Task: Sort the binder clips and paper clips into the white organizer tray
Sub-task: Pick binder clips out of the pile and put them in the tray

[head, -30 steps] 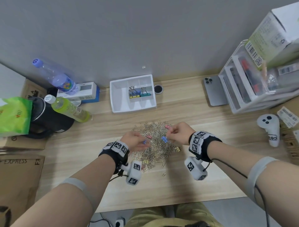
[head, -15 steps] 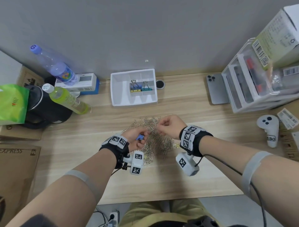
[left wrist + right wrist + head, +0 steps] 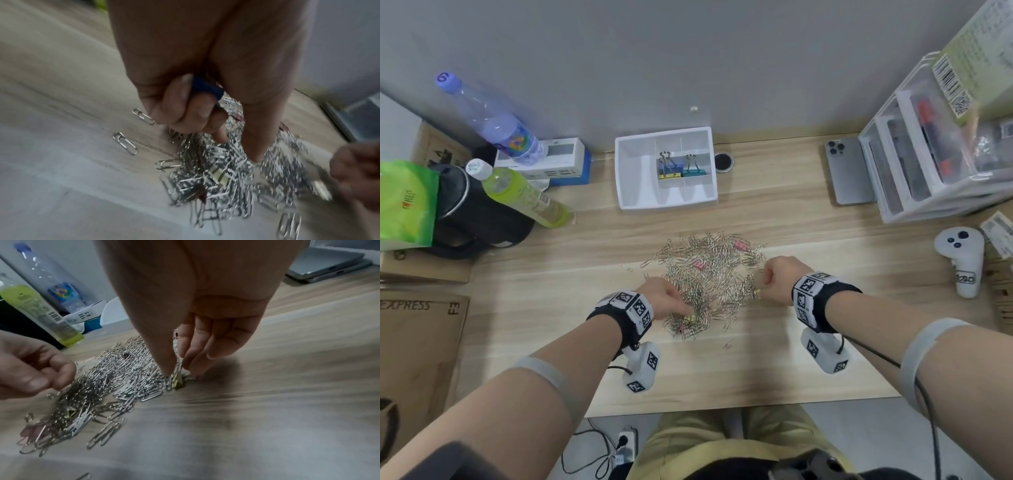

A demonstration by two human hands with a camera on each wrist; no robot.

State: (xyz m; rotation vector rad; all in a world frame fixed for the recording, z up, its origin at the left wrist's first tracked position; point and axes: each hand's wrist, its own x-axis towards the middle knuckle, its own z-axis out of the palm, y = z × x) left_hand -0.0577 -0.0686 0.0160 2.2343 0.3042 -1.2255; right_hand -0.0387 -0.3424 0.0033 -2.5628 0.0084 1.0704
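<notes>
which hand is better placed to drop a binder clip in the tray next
Left, probably. The left hand already holds a blue clip in curled fingers, while the right hand is only pinching at a yellow clip in the pile.

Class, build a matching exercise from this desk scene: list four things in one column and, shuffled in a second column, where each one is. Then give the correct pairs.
Things:
1. small blue binder clip
2. yellow-green drink bottle
3. grey smartphone
4. heap of silver paper clips

Places:
A. flat on the desk beside the clear plastic drawer unit
B. on the desk between both hands
C. held in the curled fingers of the left hand
D. leaning against the black bag

Pairs: 1-C, 2-D, 3-A, 4-B
</notes>
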